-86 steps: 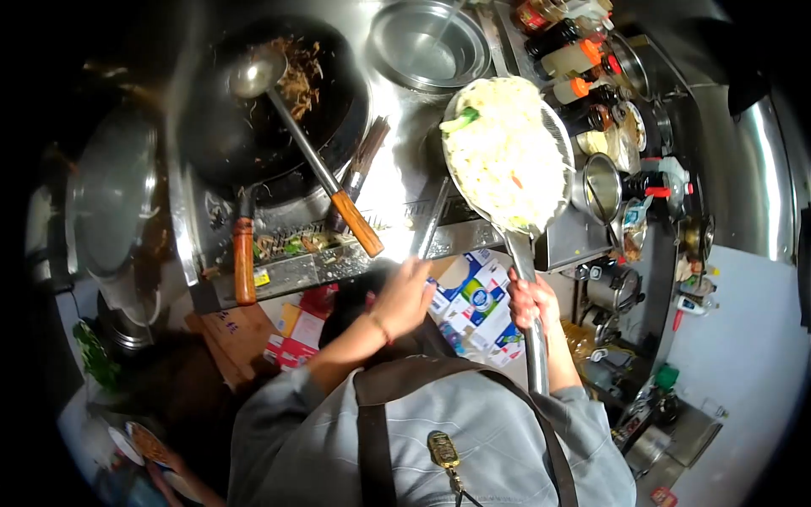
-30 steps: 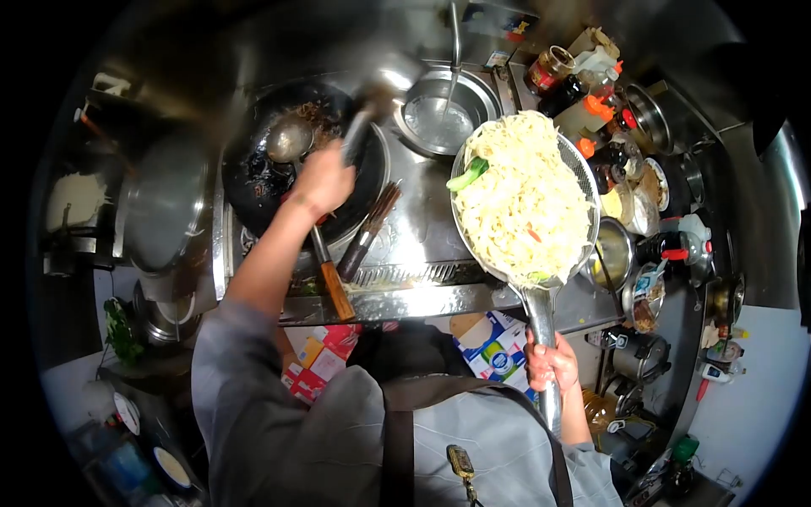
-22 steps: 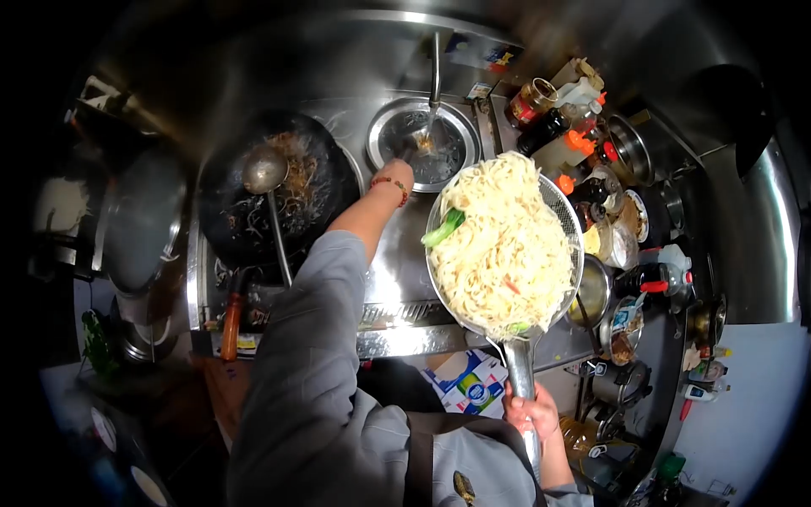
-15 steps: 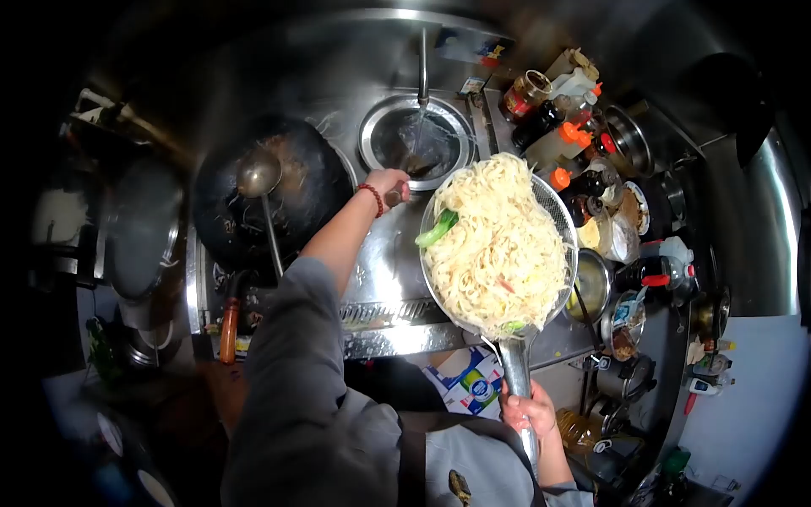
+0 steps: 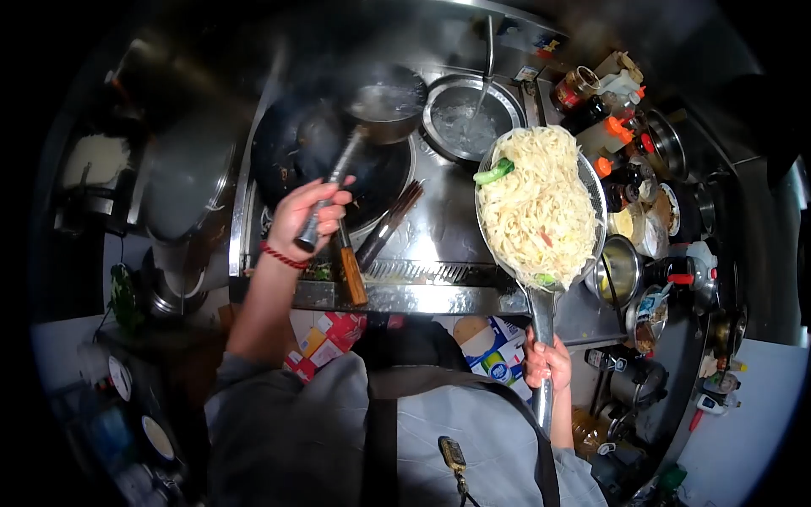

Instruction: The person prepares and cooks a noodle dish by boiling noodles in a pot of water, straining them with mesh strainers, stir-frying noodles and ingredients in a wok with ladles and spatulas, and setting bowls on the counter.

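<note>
My left hand (image 5: 314, 211), a red beaded bracelet at its wrist, is closed around the handle of a long-handled metal dipper (image 5: 397, 127). The dipper's round bowl is blurred and hangs over the right side of a black wok (image 5: 274, 160). My right hand (image 5: 547, 362) grips the metal handle of a round mesh strainer (image 5: 601, 198) beside the stove. A heap of pale noodles (image 5: 545, 203) fills the strainer, with a green leafy vegetable (image 5: 494, 171) on its left side. My left hand and the dipper cover part of the wok.
Water runs from a tap (image 5: 490, 51) into a round metal basin (image 5: 431, 127). A bristle brush (image 5: 390, 226) and a wooden handle (image 5: 353, 275) lie by the wok. Sauce bottles (image 5: 610, 135), a metal bowl (image 5: 623, 258) and jars crowd the right side. A lidded pot stands left.
My left hand has gone from the basin leftward to the wok, lifting the dipper. My right hand still holds the noodle-filled strainer. The view has shifted.
</note>
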A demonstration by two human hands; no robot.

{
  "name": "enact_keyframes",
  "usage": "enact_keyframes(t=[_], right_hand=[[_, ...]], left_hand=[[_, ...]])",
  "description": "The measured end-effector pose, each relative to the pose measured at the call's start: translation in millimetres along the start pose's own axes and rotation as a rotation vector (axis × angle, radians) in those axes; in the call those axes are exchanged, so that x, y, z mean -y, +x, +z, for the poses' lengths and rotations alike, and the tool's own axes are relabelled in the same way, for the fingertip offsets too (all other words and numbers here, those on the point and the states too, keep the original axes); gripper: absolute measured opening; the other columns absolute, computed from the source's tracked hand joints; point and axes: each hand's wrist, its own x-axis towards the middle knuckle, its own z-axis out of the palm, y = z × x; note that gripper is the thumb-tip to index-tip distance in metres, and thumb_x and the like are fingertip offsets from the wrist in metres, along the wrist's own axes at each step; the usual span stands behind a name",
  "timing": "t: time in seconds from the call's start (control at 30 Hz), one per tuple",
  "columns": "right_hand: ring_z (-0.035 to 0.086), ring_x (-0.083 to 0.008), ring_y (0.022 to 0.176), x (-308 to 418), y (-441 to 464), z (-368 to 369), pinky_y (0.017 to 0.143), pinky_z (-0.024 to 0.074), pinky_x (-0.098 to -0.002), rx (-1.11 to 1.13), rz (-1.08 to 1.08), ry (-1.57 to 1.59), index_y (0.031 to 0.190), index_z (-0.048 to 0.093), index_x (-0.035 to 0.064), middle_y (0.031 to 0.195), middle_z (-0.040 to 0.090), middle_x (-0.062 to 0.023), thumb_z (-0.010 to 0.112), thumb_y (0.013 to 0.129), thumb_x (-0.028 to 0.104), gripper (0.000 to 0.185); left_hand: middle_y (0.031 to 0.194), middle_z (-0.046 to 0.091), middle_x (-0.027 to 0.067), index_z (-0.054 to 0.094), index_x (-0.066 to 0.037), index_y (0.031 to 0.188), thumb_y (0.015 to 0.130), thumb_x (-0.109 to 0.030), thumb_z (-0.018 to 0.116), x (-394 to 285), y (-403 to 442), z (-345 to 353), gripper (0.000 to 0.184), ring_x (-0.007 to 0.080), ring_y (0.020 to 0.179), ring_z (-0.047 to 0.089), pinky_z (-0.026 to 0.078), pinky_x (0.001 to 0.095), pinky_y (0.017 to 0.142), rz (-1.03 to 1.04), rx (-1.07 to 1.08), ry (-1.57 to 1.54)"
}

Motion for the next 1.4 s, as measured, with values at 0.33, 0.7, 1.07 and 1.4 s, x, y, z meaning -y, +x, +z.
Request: enact_keyframes(t=[0.33,0.7,1.07,1.4], right_hand=[[0.032,-0.0069,0.036,-3,-4,13,0.032,0.0333,-0.0245,0.016,-0.006,-0.025,0.100,0.045,0.0026,0.057,0.038,-0.0018,0.047,0.084,0.002,0.016],[0.033,-0.0058,0.038,-1,-14,22,0.033,0.0336,-0.0244,-0.082,0.020,-0.033,0.099,0.045,0.0044,0.057,0.037,-0.0002,0.049,0.085,0.004,0.015],[0.033,-0.0061,0.037,0,-10,8,0.032,0.0331,-0.0231,0.042,0.015,-0.059,0.105,0.043,0.0010,0.056,0.036,-0.0010,0.045,0.085,0.001,0.020],[0.035,-0.0061,0.040,25,61,-42,0.036,0.0319,-0.0242,-0.064,0.204,-0.211,0.095,0.046,0.0065,0.061,0.041,-0.0011,0.054,0.082,0.005,0.015]], left_hand=[[0.068,0.051,0.0088,0.041,-0.002,0.087,0.080,0.001,0.056,-19,-32,-35,0.016,0.0118,0.047,0.048,0.038,0.0250,0.037,0.260,-0.628,0.568],[0.090,0.058,0.0286,0.038,0.011,0.120,0.074,-0.002,0.056,-14,-15,-46,0.051,0.0388,0.077,0.059,0.048,0.0426,0.068,0.573,-0.924,2.163],[0.074,0.057,0.0053,0.044,0.003,0.107,0.077,0.001,0.060,125,19,29,0.033,0.0090,0.052,0.055,0.045,0.0239,0.041,0.270,-0.385,0.941],[0.069,0.045,0.0000,0.046,-0.006,0.113,0.080,0.001,0.055,289,79,-40,0.035,0.0069,0.050,0.045,0.039,0.0231,0.043,-0.210,-0.158,0.175]])
